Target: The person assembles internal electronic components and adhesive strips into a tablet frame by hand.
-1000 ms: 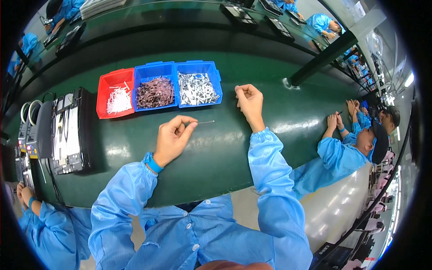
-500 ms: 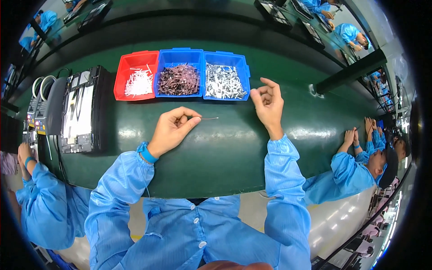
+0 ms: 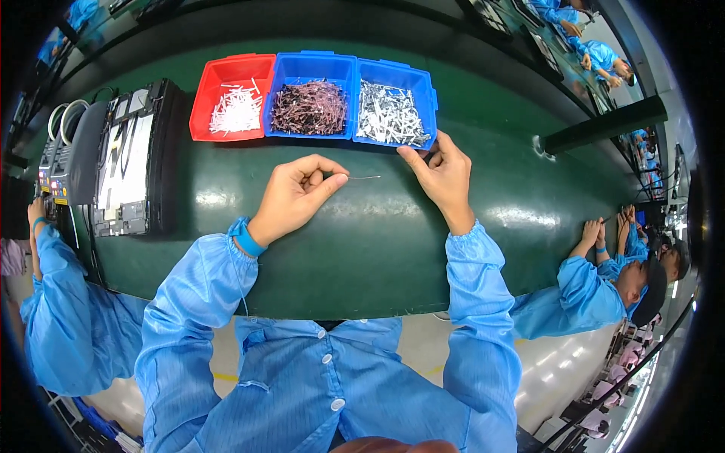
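My left hand (image 3: 298, 192) pinches a short thin wire (image 3: 364, 177) between thumb and index finger; its small pale tip points right, above the green table. At the front right corner of a blue bin (image 3: 433, 128) is my right hand (image 3: 445, 177), thumb and index finger apart around that corner. Some of its fingers are hidden, and whether it grips the bin I cannot tell. This bin holds small white and grey strips (image 3: 389, 113). A middle blue bin (image 3: 313, 66) contains brownish wires (image 3: 310, 107), and a red bin (image 3: 198, 121) has thin white pieces (image 3: 236, 110).
Left of the bins lies a black-framed device (image 3: 128, 162), beside a grey tool station (image 3: 75, 155) with looped cables. A dark post (image 3: 604, 124) rises at the right. Co-workers in blue sit on both sides, one sleeve (image 3: 589, 294) near the table's right edge.
The whole view has shifted, so the bins sit higher in it. My right hand has come in to the right bin's front corner. The left hand still pinches the wire.
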